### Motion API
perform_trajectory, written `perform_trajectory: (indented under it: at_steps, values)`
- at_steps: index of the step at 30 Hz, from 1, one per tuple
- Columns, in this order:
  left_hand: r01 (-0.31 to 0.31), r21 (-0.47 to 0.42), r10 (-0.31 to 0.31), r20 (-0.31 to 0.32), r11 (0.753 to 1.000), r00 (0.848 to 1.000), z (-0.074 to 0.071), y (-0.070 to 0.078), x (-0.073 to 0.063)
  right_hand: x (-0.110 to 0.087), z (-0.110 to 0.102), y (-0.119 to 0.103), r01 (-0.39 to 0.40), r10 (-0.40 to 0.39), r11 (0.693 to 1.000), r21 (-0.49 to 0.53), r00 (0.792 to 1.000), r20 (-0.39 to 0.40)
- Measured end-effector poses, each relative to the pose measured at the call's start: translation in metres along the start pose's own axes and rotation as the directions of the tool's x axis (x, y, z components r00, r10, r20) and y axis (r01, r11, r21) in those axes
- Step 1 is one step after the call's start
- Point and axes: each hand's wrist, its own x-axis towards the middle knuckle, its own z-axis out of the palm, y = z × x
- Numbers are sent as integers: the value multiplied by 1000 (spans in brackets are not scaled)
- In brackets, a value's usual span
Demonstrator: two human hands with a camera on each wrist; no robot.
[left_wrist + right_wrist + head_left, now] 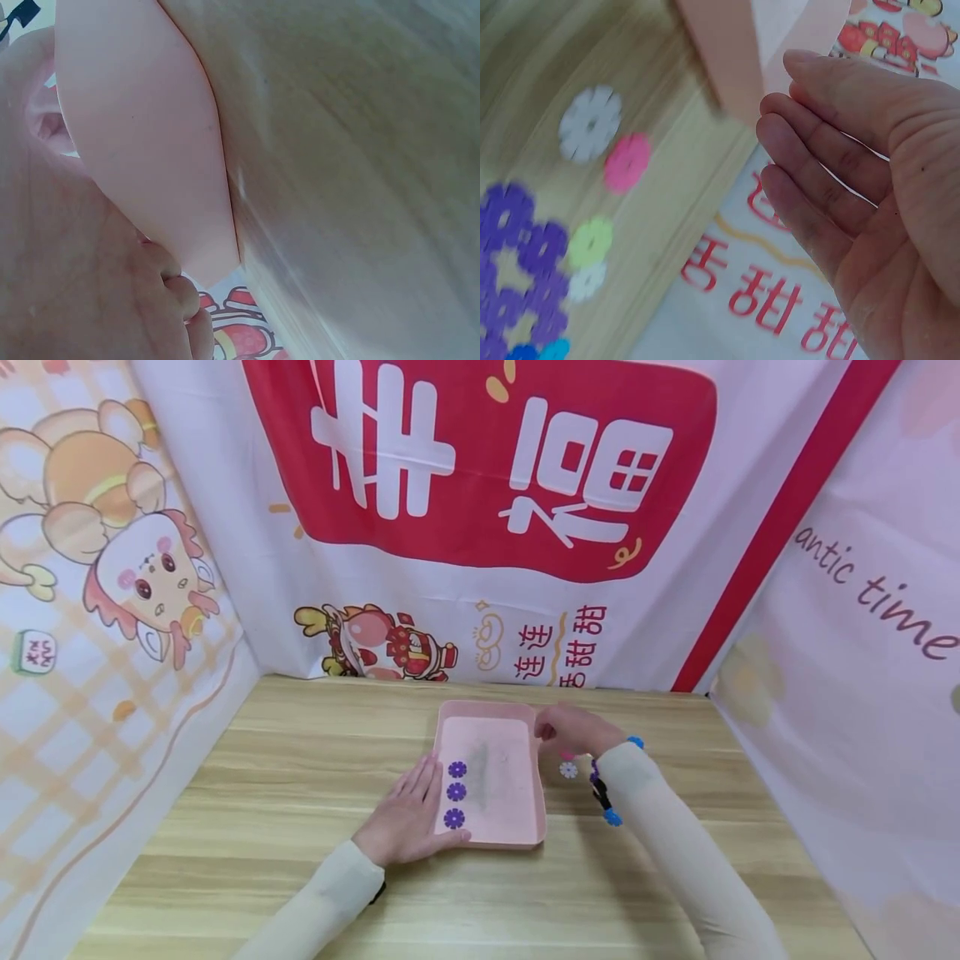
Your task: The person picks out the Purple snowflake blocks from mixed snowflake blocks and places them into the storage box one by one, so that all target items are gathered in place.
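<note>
A shallow pink tray (491, 718) lies on the table with three purple snowflake discs (456, 792) in a column along its left side. My left hand (405, 818) rests against the tray's left side, fingers stretched along the rim and thumb at the near corner; the left wrist view shows the tray's outer wall (142, 127) beside these fingers. Over by the far right part of the rim is my right hand (573, 731). In the right wrist view its fingers (817, 180) bend loosely, and I see nothing held between them and the thumb.
Right of the tray lie a white disc (568, 770) and a pink disc (628, 163). Farther right, partly behind the right forearm, are joined purple discs (544, 247) and blue discs (612, 817). Printed cloth (480, 560) hangs behind the table and at both sides.
</note>
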Motion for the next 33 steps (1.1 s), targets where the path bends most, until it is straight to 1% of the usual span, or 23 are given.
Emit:
perform_trajectory:
  at_steps: [2, 5, 8, 11, 17, 20, 24, 28, 33]
  values:
    - [6, -5, -6, 0, 1000, 1000, 1, 0, 0, -6, -2, 9, 19, -19, 1000, -11, 1000, -8]
    - [10, -8, -10, 0, 1000, 1000, 1, -1, 0, -16, -5, 22, 24, -24, 999, -30, 1000, -11]
    - [9, -6, -9, -12, 1000, 1000, 1, -1, 0, -25, -7, 32, -18, 18, 999, -31, 1000, -6]
    - [7, 0, -7, -18, 1000, 1000, 1, -1, -1, -36, -7, 42, -40, 40, 998, -52, 999, 3]
    - [0, -12, 0, -12, 1000, 1000, 1, -1, -1, -56, -2, 62, -117, 119, 991, -62, 993, 29]
    - [4, -17, -5, -11, 1000, 1000, 0, -1, -1, -60, 2, 72, -156, 159, 986, -63, 986, 47]
    - [-3, -13, 3, -10, 1000, 1000, 0, -1, -1, -62, 9, 83, -186, 191, 979, -80, 980, 61]
    - [-1, -15, 0, -4, 1000, 1000, 1, -1, -1, -61, 17, 89, -188, 192, 979, -85, 980, 49]
    - [7, -9, -7, -3, 1000, 1000, 2, -1, -1, -58, 23, 91, -140, 143, 985, -102, 989, 26]
